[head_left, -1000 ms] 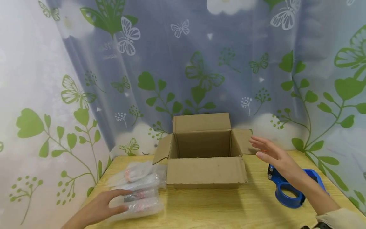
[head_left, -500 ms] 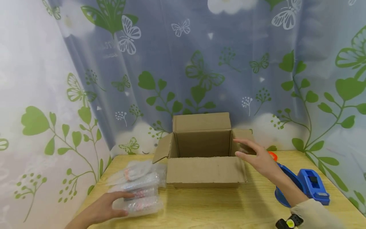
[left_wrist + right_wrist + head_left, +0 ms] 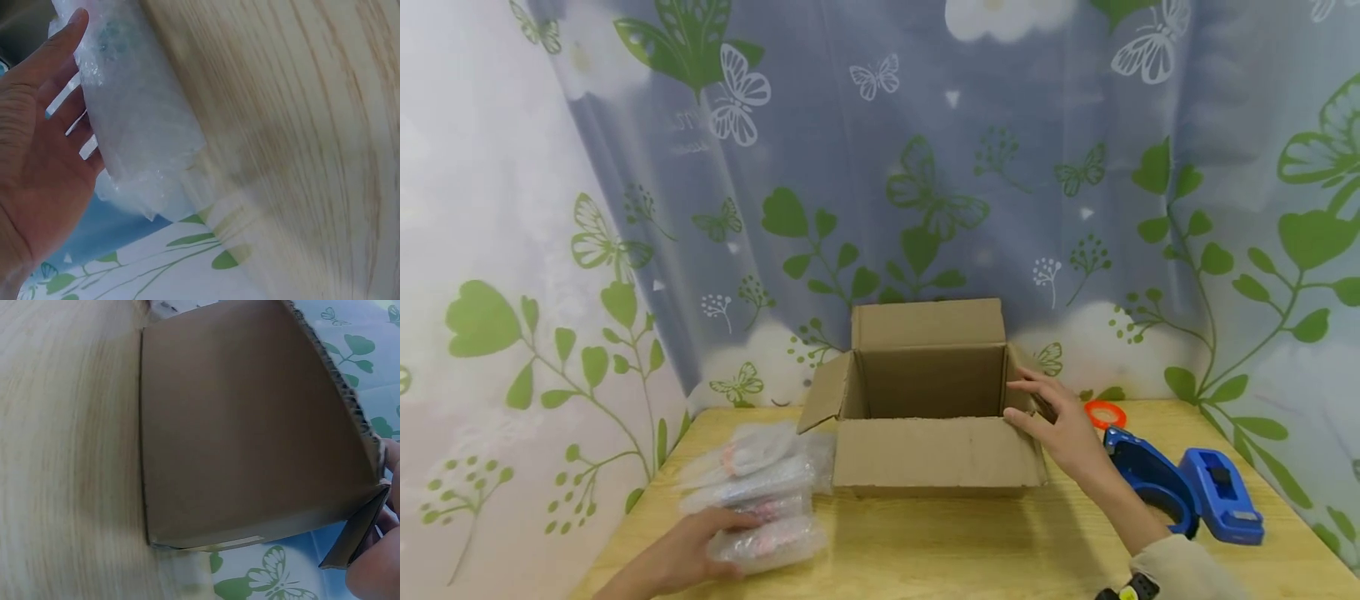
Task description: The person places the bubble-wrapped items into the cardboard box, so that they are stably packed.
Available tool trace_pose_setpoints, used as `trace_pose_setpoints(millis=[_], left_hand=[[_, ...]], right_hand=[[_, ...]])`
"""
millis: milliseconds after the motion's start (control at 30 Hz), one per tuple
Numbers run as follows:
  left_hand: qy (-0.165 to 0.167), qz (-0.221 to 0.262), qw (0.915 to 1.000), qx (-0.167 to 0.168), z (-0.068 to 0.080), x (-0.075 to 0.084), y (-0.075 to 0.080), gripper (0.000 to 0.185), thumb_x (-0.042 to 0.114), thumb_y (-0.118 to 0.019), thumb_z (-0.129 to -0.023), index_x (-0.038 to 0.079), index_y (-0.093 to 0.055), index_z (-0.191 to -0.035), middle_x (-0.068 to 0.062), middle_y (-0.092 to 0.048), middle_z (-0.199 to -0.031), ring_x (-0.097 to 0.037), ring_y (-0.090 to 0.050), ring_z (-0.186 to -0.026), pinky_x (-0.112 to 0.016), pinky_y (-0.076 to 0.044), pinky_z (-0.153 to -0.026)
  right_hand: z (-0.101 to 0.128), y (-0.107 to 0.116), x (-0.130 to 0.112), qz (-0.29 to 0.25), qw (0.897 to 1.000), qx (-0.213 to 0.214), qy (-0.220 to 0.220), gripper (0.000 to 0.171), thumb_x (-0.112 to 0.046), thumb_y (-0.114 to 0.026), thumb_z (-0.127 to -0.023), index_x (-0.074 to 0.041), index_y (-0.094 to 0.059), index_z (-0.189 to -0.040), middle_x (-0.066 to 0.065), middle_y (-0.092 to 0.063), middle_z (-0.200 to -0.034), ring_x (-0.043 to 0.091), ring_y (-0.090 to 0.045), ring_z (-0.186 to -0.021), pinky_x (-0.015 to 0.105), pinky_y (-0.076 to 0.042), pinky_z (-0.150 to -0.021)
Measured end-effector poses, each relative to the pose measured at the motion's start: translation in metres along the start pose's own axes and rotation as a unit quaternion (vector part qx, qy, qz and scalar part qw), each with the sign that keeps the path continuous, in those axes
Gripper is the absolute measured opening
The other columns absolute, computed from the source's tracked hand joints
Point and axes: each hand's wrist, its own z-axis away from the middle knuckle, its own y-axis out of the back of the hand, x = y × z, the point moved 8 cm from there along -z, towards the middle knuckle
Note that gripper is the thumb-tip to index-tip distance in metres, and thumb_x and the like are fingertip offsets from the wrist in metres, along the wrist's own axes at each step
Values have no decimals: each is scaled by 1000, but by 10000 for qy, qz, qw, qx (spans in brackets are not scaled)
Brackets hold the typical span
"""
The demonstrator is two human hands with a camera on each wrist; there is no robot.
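Observation:
An opened cardboard box (image 3: 940,452) stands on the table with its flaps folded outward. My right hand (image 3: 1067,429) holds its right side, thumb near the front corner and fingers at the right flap; in the right wrist view the fingers (image 3: 392,456) are at the flap's torn edge. To the left lie several bubble-wrapped packages (image 3: 752,479) side by side. My left hand (image 3: 681,550) grips the nearest bubble-wrapped package (image 3: 771,543) by its left end. The left wrist view shows the thumb along one side of this package (image 3: 134,106) and the fingers partly hidden behind it.
Right of the box lie an orange tape roll (image 3: 1105,414), a dark blue tape dispenser (image 3: 1150,479) and a lighter blue device (image 3: 1225,497). A patterned curtain (image 3: 925,167) hangs close behind the box. The wooden table (image 3: 925,542) runs in front of it.
My right hand has moved left from above the tape dispenser onto the box's right flap, which has shifted inward. My left hand has moved right and closed on the nearest package.

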Motion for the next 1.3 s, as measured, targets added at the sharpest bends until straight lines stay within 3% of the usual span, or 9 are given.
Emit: trace_pose_setpoints(millis=[167, 267, 433, 500, 633, 733, 933, 1167, 1300], left_hand=[[-205, -1, 9996, 207, -1, 4, -1, 62, 40, -87, -80, 12, -70, -134, -8, -71, -132, -25, -66, -120, -30, -56, -95], [-229, 242, 9993, 166, -3, 4, -4, 62, 38, -87, -81, 11, -69, -135, -8, -71, -132, -21, -66, -120, -27, -55, -95], [-82, 560, 9984, -73, -4, 2, -12, 62, 37, -84, -86, 8, -67, -137, -12, -70, -132, -16, -66, -119, -25, -55, -95], [175, 614, 9977, -219, -4, -1, -15, 63, 40, -83, -86, 10, -66, -139, -9, -70, -134, -14, -65, -121, -25, -55, -94], [681, 778, 9930, -565, -3, -7, -20, 66, 47, -78, -88, 16, -64, -144, -6, -67, -139, -9, -60, -127, -25, -54, -96], [601, 719, 9941, -545, -4, -4, -20, 66, 45, -78, -89, 13, -63, -144, -10, -67, -139, -14, -61, -128, -27, -55, -96], [606, 407, 9965, -410, -5, -3, -17, 67, 49, -78, -87, 10, -66, -140, -9, -70, -134, -16, -64, -123, -27, -56, -94], [-285, -365, 9986, 250, -10, 11, -3, 58, 42, -86, -81, 10, -73, -127, -6, -76, -122, -24, -70, -113, -35, -59, -91], [-40, -124, 9999, 108, -12, 11, 4, 62, 47, -83, -82, 14, -71, -133, -1, -75, -126, -23, -68, -117, -34, -58, -93]], right_hand=[[1, -3, 4, -116, 9999, 101, 50, 46, -24, -72, -101, -7, -60, -142, 11, -34, -166, 40, -25, -155, 61, -28, -121], [2, -4, 7, -197, 9997, 158, 18, 49, -25, -71, -102, -8, -57, -145, 10, -32, -167, 39, -23, -155, 61, -26, -122], [3, -6, 11, -128, 9996, 250, -11, 51, -29, -69, -103, -11, -54, -149, 5, -31, -168, 34, -25, -155, 22, -29, -121], [3, -6, 12, -103, 9995, 295, 32, 51, -29, -70, -103, -12, -55, -148, 3, -32, -168, 33, -27, -155, 20, -30, -119], [3, -7, 11, -148, 9991, 392, 121, 50, -27, -71, -101, -12, -57, -147, 3, -35, -167, 35, -27, -155, 51, -30, -123], [4, -7, 11, -213, 9986, 451, 149, 48, -25, -72, -101, -13, -58, -145, 4, -35, -167, 36, -26, -155, 65, -28, -120], [8, -9, 9, -242, 9983, 505, 137, 47, -22, -73, -100, -12, -59, -144, 6, -36, -166, 38, -24, -155, 69, -25, -119], [7, -7, 6, -162, 9983, 538, 177, 47, -22, -71, -101, -14, -58, -146, 4, -36, -166, 36, -26, -155, 62, -29, -121], [7, -7, 8, -85, 9984, 540, 172, 47, -22, -71, -102, -13, -58, -146, 4, -37, -166, 35, -28, -155, 57, -31, -121]])
